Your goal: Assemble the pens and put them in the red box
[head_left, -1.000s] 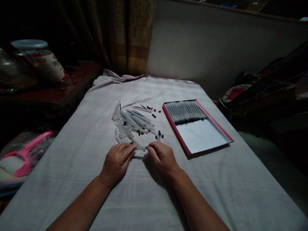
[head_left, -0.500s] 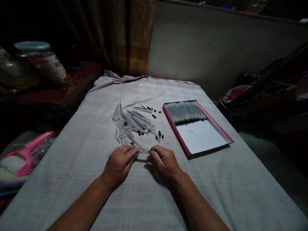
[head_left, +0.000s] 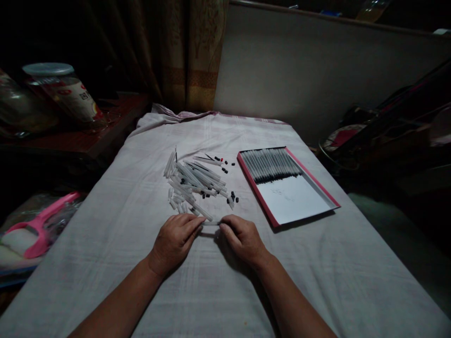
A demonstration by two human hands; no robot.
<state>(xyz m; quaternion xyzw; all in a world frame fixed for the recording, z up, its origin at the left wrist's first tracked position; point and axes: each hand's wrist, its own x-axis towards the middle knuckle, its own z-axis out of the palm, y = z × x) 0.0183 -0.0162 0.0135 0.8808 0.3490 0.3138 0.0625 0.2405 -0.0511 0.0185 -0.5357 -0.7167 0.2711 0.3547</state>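
My left hand (head_left: pixel 178 237) pinches one end of a translucent pen (head_left: pixel 211 224), and my right hand (head_left: pixel 243 238) pinches the other. The pen lies level between my fingertips, both ends hidden. Just beyond my hands spreads a loose pile of clear pen barrels (head_left: pixel 197 176), with thin dark refills among them. Small black plugs (head_left: pixel 232 195) are scattered at the pile's right side, and one red piece lies among others farther back. To the right, a shallow red-edged box (head_left: pixel 259 197) holds a tight row of pens (head_left: pixel 271 164) with black ends along its far half.
A white checked cloth (head_left: pixel 197 291) covers the table. On the left, a lidded jar (head_left: pixel 75 96) stands on a dark red cabinet (head_left: pixel 123 110), with a pink plastic item (head_left: pixel 40 225) lower down. A curtain (head_left: pixel 200 56) and a pale wall (head_left: pixel 275 65) rise behind.
Hardly anything differs. Both hands keep hold of the pen in the same place, the right one a touch lower, and the view has shifted very slightly.
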